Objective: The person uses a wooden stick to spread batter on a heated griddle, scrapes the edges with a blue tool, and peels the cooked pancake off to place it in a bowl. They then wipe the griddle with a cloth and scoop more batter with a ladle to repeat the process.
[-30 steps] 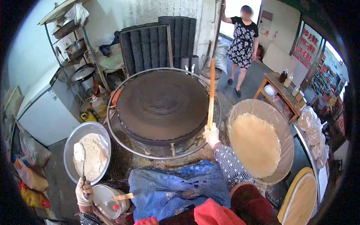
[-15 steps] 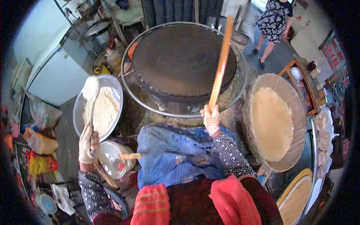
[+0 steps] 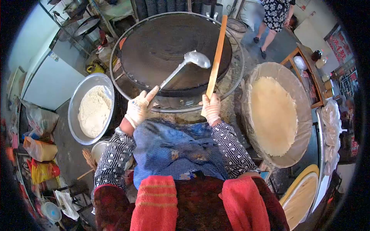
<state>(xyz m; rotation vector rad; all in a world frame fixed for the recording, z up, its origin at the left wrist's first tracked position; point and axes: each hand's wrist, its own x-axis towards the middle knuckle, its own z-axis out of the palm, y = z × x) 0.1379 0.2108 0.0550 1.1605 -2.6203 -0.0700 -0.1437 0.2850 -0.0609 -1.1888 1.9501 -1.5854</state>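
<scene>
My left hand [image 3: 138, 107], in a pale glove, is closed around the handle of a metal ladle [image 3: 198, 59]. The ladle slants up to the right, its bowl coated with whitish batter and hanging over the dark round griddle [image 3: 165, 44]. In my gloved right hand [image 3: 211, 109] is the lower end of a long flat wooden spreader [image 3: 218, 56], which points up across the griddle's right side. Left of the griddle stands a metal basin [image 3: 73, 122] with a pale, thick batter [image 3: 93, 111] in it.
At the right is a large plastic-lined basket [image 3: 304, 140] with thin round pancakes [image 3: 273, 115]. A metal ring [image 3: 112, 73] surrounds the griddle. Below the left basin, a whisk broom [image 3: 89, 158] leans by a bucket partly behind my arm. A person [image 3: 274, 17] stands at the back right.
My left hand has brought the ladle from the batter basin up and right over the griddle. The wooden spreader stays in my right hand. The view has shifted slightly.
</scene>
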